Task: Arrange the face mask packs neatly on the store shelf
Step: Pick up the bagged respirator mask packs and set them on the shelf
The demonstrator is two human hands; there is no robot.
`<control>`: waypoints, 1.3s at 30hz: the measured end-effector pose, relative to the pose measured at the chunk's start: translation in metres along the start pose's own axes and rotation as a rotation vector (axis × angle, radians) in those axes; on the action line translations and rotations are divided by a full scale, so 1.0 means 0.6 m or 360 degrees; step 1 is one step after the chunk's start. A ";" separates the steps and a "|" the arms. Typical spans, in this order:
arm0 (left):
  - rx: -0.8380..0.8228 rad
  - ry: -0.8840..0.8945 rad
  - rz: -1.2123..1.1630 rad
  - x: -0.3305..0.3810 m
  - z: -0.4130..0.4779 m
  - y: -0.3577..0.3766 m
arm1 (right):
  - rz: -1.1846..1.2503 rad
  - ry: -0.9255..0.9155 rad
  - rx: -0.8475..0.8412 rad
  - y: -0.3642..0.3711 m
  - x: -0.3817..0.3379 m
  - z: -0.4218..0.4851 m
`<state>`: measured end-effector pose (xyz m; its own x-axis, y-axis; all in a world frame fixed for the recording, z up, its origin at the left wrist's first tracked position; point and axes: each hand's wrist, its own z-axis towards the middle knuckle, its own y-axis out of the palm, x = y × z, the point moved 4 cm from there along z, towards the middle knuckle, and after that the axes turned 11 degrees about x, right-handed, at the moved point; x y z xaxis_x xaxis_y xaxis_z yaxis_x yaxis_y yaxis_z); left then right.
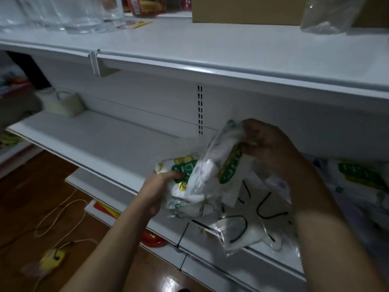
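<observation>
The left hand (162,186) gripped one face mask pack (179,175) and the right hand (265,144) pinched a tilted pack (219,161) above the middle shelf (109,148), so the slippery plastic could slide out onto the loose packs (248,220) at the shelf edge.

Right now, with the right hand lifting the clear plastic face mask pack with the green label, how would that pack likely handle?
The clear plastic face mask pack with the green label probably flops: it bends and creases under the right hand. It looks light, held by one edge. The glossy film may be slippery, so a pinch grip seems sensible.
</observation>
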<state>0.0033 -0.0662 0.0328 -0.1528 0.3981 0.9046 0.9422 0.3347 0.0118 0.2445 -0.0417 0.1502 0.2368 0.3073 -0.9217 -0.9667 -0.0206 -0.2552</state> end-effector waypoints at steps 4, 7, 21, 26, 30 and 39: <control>-0.0074 0.0044 0.0057 0.000 -0.031 0.036 | -0.1243 -0.0846 -0.0771 0.117 -0.088 0.022; -0.0061 -0.0080 -0.0248 -0.013 -0.043 0.049 | -0.1663 -0.1254 -0.0559 0.188 -0.079 0.009; 0.0069 0.0032 -0.0250 0.002 -0.051 -0.012 | 0.0636 0.0932 -0.0176 0.147 0.132 -0.032; -0.0096 0.0088 -0.0267 0.024 -0.052 -0.041 | 0.0561 0.0971 -0.0208 0.182 0.146 -0.009; -0.0114 0.0160 -0.0165 0.046 -0.037 -0.090 | 0.0658 0.0968 -0.0415 0.241 0.131 -0.002; -0.0230 0.0315 -0.0147 0.074 0.070 -0.278 | 0.0687 0.0810 -0.0506 0.426 0.080 0.033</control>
<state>-0.1734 -0.0684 0.0533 -0.1921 0.1916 0.9625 0.9620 0.2307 0.1461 0.0067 -0.0132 0.0466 -0.0674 -0.2685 -0.9609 -0.9274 -0.3384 0.1596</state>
